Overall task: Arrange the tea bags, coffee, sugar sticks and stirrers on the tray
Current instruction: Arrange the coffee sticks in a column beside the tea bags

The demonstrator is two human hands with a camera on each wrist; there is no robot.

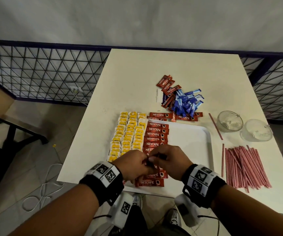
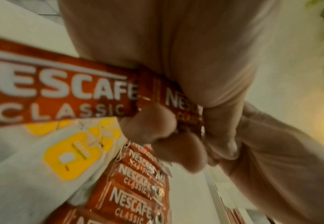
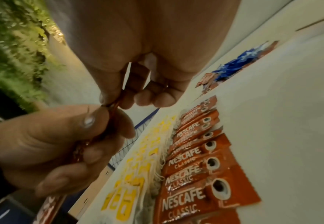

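Observation:
A white tray (image 1: 197, 133) holds rows of yellow tea bags (image 1: 128, 133) on its left and a column of red coffee sachets (image 1: 156, 134) beside them. Both hands meet above the tray's near end. My left hand (image 1: 144, 160) grips a small bunch of coffee sachets (image 2: 180, 106) in curled fingers. My right hand (image 1: 154, 158) pinches the edge of one of these sachets (image 3: 115, 109) between thumb and forefinger. Loose coffee sachets (image 1: 168, 86) and blue sugar sticks (image 1: 186, 103) lie piled behind the tray. Red stirrers (image 1: 246, 166) lie in a heap right of it.
Two glass cups (image 1: 229, 123) (image 1: 256, 132) stand on the white table right of the tray, with a single stirrer (image 1: 215, 126) beside them. The right half of the tray is bare. A wire-mesh fence runs behind the table; cables lie on the floor to the left.

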